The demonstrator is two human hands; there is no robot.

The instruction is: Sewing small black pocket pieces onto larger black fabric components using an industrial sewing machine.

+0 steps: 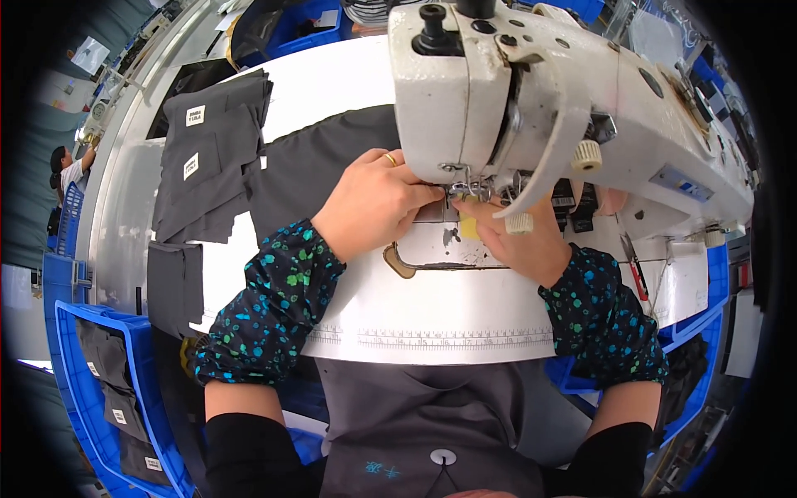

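Note:
A white sewing machine [448, 100] stands over the worktable, its needle area at the centre. Dark grey fabric [324, 153] runs from the left toward the presser foot. My left hand [369, 203], wearing a ring, is closed on the fabric's edge, its fingertips just left of the foot. On the other side of the foot is my right hand [527, 241], fingers bent inward and partly behind the machine's curved guard. Whatever that hand pinches is hidden. A small yellow patch [469, 227] shows on the machine bed next to its fingers.
Dark fabric pieces with white labels [216, 153] lie stacked at left, above a folded dark piece [176, 278]. A blue crate [62, 332] with more pieces stands lower left. A printed ruler strip [432, 339] follows the near edge. Red-handled snips [639, 278] lie right. Another person sits far left.

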